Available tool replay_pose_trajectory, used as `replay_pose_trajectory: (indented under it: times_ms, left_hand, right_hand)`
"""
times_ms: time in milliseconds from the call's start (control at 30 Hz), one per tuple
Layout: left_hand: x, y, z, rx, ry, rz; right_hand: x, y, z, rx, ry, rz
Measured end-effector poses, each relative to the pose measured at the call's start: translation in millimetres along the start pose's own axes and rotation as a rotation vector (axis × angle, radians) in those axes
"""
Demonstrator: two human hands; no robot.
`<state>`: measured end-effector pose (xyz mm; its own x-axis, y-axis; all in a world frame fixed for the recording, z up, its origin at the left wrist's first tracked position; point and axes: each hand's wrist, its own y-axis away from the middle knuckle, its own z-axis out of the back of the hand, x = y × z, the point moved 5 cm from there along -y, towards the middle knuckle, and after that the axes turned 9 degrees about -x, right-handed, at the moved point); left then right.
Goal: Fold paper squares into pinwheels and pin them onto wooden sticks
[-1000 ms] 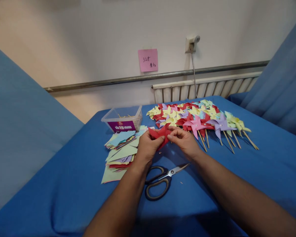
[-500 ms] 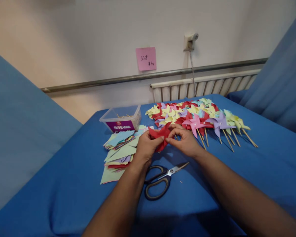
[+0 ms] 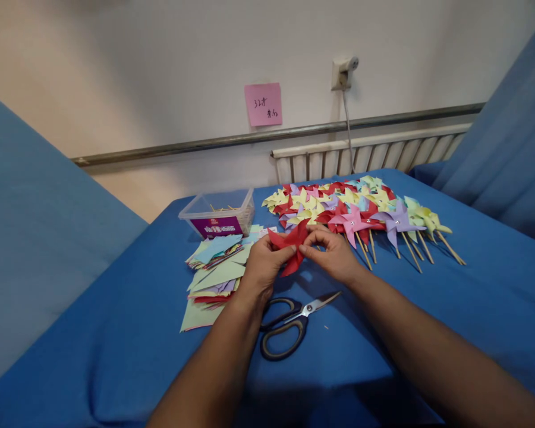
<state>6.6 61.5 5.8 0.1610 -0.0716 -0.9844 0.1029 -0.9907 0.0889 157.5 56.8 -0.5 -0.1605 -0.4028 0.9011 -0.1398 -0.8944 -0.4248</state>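
A red paper pinwheel [image 3: 293,239] is held up between my two hands, above the blue-covered table. My left hand [image 3: 267,261] grips its left side, with the thumb pressed near the centre. From the right, my right hand [image 3: 330,249] pinches it, thumb tip at the middle of the folded blades. Fingers hide the pinwheel's back, and I cannot tell whether a stick is attached. Below the hands lies a pair of scissors [image 3: 289,339] with dark handles, blades pointing right.
Left of my hands are stacked coloured paper sheets [image 3: 214,279]. Behind them stands a clear plastic box [image 3: 214,208] with thin sticks inside. Many finished pinwheels [image 3: 352,220] on sticks lie at the back right. A radiator [image 3: 370,157] and rail [image 3: 205,142] run along the wall.
My right thumb has shifted slightly onto the pinwheel's centre. A small shiny piece seen under the pinwheel earlier no longer shows. Both hands stay on the pinwheel.
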Motion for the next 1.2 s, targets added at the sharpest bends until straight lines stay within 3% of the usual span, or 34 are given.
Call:
replay_pose_trajectory:
  times_ms: [1200]
  left_hand:
    - [8.9, -3.5, -1.4, 0.025, 0.061, 0.054]
  right_hand:
    - [5.6, 2.3, 2.4, -0.098, 0.247, 0.147]
